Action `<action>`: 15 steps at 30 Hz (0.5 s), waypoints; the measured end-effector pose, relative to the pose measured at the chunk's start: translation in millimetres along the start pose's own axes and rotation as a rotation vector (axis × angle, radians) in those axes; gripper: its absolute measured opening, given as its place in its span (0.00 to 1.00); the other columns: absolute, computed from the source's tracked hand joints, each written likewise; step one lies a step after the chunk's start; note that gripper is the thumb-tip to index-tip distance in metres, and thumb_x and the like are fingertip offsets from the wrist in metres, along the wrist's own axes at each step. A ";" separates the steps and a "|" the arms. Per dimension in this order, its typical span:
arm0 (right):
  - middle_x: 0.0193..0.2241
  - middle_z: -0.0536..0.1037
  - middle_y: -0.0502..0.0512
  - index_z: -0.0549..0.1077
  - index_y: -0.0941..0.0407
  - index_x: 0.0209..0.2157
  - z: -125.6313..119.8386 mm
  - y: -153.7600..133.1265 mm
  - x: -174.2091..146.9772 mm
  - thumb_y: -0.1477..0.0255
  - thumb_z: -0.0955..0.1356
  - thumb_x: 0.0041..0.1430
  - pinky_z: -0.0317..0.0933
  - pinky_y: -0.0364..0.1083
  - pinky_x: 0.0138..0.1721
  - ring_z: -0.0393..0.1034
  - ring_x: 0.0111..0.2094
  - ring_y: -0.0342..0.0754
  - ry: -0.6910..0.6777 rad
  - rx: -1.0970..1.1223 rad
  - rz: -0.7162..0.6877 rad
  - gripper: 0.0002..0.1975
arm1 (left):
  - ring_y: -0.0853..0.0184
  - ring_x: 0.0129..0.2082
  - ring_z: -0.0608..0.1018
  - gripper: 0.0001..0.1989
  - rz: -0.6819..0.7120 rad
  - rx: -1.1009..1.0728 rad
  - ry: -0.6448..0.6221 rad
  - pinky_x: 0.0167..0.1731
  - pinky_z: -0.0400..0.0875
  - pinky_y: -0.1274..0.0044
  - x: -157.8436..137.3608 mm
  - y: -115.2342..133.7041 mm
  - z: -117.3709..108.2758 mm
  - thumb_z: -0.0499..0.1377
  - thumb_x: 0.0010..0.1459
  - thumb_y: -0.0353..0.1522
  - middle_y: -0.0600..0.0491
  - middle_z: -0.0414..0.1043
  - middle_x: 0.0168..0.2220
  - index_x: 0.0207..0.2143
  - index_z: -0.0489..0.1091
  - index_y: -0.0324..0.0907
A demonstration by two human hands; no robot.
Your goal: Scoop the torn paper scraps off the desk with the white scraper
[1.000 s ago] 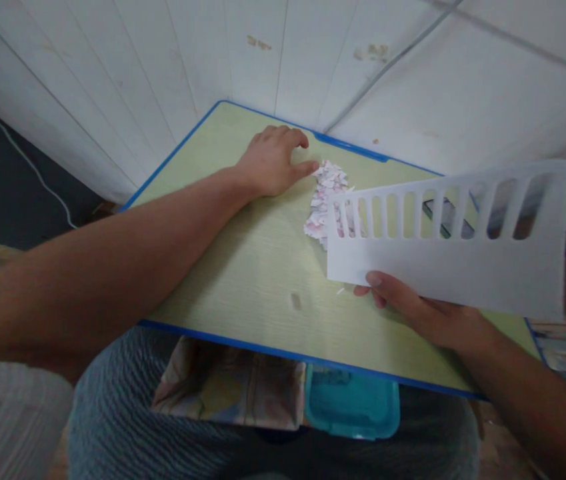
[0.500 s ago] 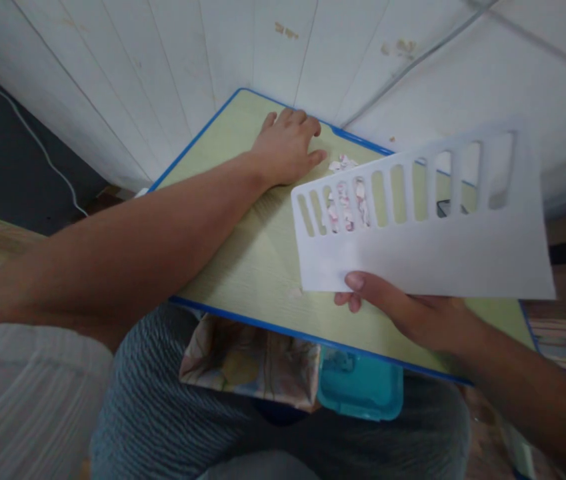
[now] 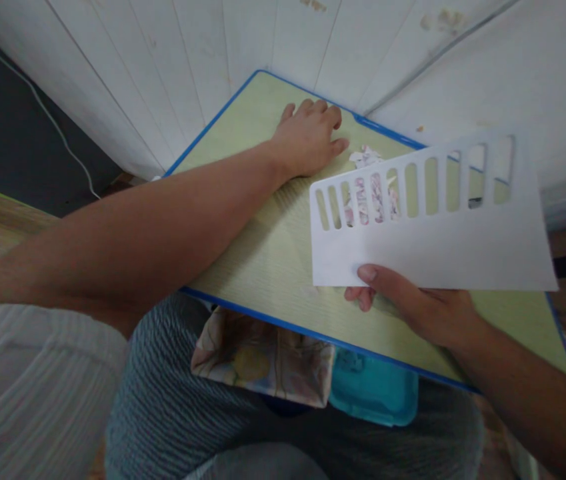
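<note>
My right hand grips the lower edge of a flat white panel with a row of long slots, thumb on its near face. My left hand is palm down with fingers loosely spread, grasping nothing. Just right of it lies a heap of torn white-and-pink paper scraps, nearer the left hand; the panel, its long axis running left to right, partly hides them. Everything sits over the pale yellow-green, blue-edged surface, above a patterned cloth pouch and a translucent teal plastic container.
</note>
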State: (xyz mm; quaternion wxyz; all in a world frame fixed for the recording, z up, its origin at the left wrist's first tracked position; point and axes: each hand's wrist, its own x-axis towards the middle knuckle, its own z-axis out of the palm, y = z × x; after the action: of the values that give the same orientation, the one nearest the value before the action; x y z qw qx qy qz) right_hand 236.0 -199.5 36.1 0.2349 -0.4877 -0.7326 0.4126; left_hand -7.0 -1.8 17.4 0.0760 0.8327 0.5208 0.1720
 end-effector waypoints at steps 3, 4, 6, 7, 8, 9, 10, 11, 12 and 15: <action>0.25 0.87 0.53 0.82 0.47 0.22 1.4 0.0 2.4 0.38 0.73 0.75 0.85 0.55 0.42 0.82 0.27 0.54 0.003 0.017 0.016 0.35 | 0.51 0.74 0.61 0.46 -0.024 0.001 -0.010 0.75 0.49 0.59 0.8 -0.4 0.1 0.40 0.71 0.63 0.51 0.65 0.79 0.76 0.66 0.46; 0.25 0.86 0.52 0.82 0.47 0.22 1.5 0.0 2.8 0.37 0.73 0.75 0.85 0.54 0.41 0.82 0.26 0.53 -0.006 0.021 0.017 0.35 | 0.51 0.74 0.61 0.47 -0.034 0.006 -0.016 0.75 0.48 0.59 1.0 -0.2 0.0 0.39 0.70 0.64 0.52 0.65 0.79 0.76 0.66 0.47; 0.24 0.86 0.52 0.84 0.46 0.24 1.2 -0.2 2.6 0.39 0.73 0.76 0.84 0.54 0.40 0.81 0.26 0.52 -0.027 0.021 0.010 0.33 | 0.50 0.74 0.60 0.49 -0.050 0.014 -0.028 0.75 0.48 0.59 1.3 0.5 -0.2 0.37 0.67 0.65 0.54 0.64 0.80 0.76 0.65 0.48; 0.24 0.86 0.51 0.85 0.46 0.25 0.9 -0.3 2.1 0.40 0.73 0.76 0.84 0.53 0.40 0.82 0.26 0.52 -0.034 0.018 0.001 0.32 | 0.50 0.74 0.61 0.49 -0.052 0.012 -0.027 0.75 0.48 0.59 1.4 0.9 -0.2 0.37 0.66 0.64 0.53 0.65 0.79 0.76 0.65 0.47; 0.25 0.86 0.50 0.86 0.45 0.26 0.6 -0.3 1.5 0.41 0.73 0.77 0.83 0.54 0.40 0.82 0.27 0.52 -0.040 0.013 -0.010 0.30 | 0.49 0.74 0.61 0.49 -0.046 0.006 -0.028 0.75 0.48 0.59 1.6 1.1 0.0 0.38 0.67 0.64 0.52 0.65 0.79 0.76 0.66 0.46; 0.25 0.86 0.50 0.86 0.45 0.27 0.2 -0.2 0.8 0.43 0.73 0.78 0.83 0.54 0.41 0.82 0.27 0.53 -0.050 0.005 -0.019 0.29 | 0.49 0.74 0.62 0.49 -0.040 -0.001 -0.023 0.75 0.49 0.58 1.9 1.2 0.3 0.38 0.67 0.63 0.50 0.65 0.79 0.76 0.66 0.45; 0.26 0.87 0.49 0.87 0.45 0.28 -0.1 -0.2 0.1 0.45 0.73 0.79 0.82 0.55 0.42 0.83 0.28 0.53 -0.062 -0.004 -0.030 0.28 | 0.49 0.74 0.62 0.48 -0.033 -0.008 -0.023 0.75 0.49 0.58 2.4 1.0 0.9 0.39 0.68 0.63 0.50 0.65 0.79 0.76 0.66 0.44; 0.26 0.87 0.49 0.87 0.44 0.28 -0.4 -0.1 -0.5 0.47 0.73 0.80 0.82 0.55 0.44 0.84 0.29 0.53 -0.073 -0.013 -0.039 0.27 | 0.49 0.74 0.62 0.48 -0.034 -0.007 -0.019 0.75 0.49 0.58 3.2 0.7 1.7 0.39 0.68 0.63 0.50 0.65 0.79 0.75 0.66 0.44; 0.27 0.87 0.49 0.87 0.44 0.28 -0.6 -0.2 -0.9 0.48 0.73 0.80 0.82 0.55 0.45 0.84 0.30 0.54 -0.085 -0.022 -0.046 0.26 | 0.50 0.74 0.61 0.49 -0.036 -0.003 -0.020 0.75 0.49 0.58 4.1 0.2 2.5 0.38 0.68 0.64 0.51 0.65 0.79 0.75 0.66 0.45; 0.27 0.87 0.48 0.88 0.44 0.30 -0.8 -1.2 -1.6 0.51 0.73 0.81 0.81 0.54 0.43 0.85 0.30 0.54 -0.115 -0.031 -0.053 0.24 | 0.53 0.74 0.61 0.49 -0.046 0.019 -0.022 0.75 0.50 0.59 6.3 -1.5 3.7 0.36 0.66 0.66 0.54 0.65 0.79 0.75 0.65 0.48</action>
State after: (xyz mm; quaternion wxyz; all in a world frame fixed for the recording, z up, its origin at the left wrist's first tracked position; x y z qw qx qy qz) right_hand 236.6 -200.9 37.7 0.1957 -0.4469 -0.7640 0.4222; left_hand -4.4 4.7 14.8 0.0778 0.8230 0.5407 0.1560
